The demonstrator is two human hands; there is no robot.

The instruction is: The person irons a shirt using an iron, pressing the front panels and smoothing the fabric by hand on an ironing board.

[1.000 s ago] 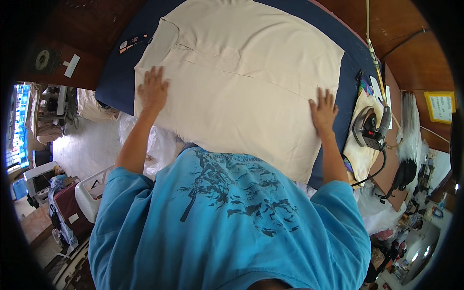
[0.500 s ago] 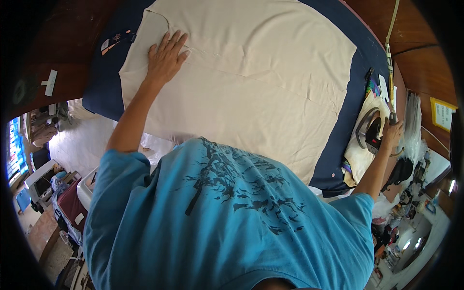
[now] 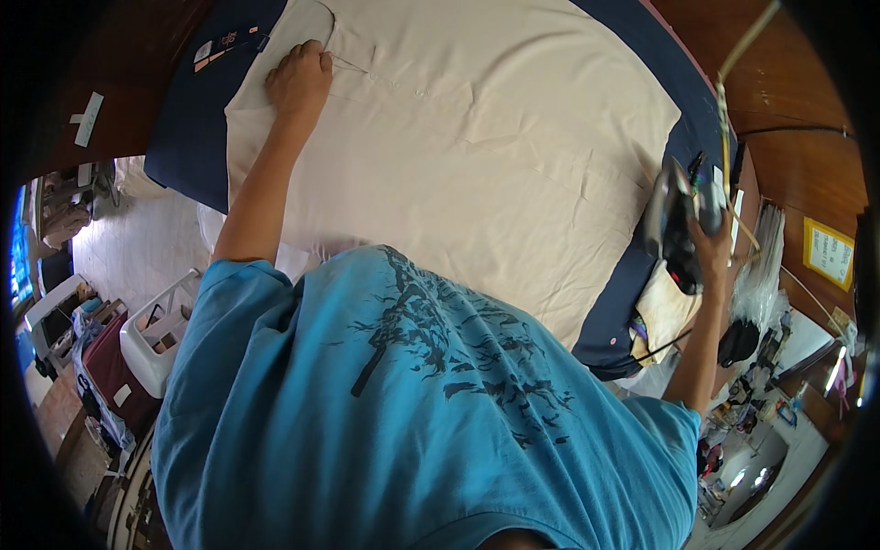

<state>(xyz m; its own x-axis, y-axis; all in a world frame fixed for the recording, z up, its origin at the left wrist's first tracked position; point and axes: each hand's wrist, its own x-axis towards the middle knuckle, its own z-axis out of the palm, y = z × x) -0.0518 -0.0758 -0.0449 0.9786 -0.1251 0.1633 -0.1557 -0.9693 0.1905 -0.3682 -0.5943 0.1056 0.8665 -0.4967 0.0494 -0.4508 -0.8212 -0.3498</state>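
A cream garment (image 3: 477, 174) lies spread out in front of me, with creases running across its middle and right part. My left hand (image 3: 301, 81) is at its far left, beside a curved edge of the cloth, fingers curled in on the fabric. On the right, my right hand (image 3: 711, 246) grips the handle of a clothes iron (image 3: 676, 215). The iron is tilted up on its side, its soleplate turned toward the garment's right edge. Below the iron sits a pale folded cloth pad (image 3: 667, 307) with a patterned edge.
Dark blue cloth (image 3: 188, 151) covers the table under the garment. A cord rises from the iron's side past wooden panelling (image 3: 788, 92). Clear plastic sheeting (image 3: 759, 266) hangs at the right. At the left stands a white plastic stool or chair (image 3: 151, 353).
My right hand has lifted the iron off the pale pad and brought it up and left toward the garment. My left hand has moved slightly away from me, its spread fingers now curled.
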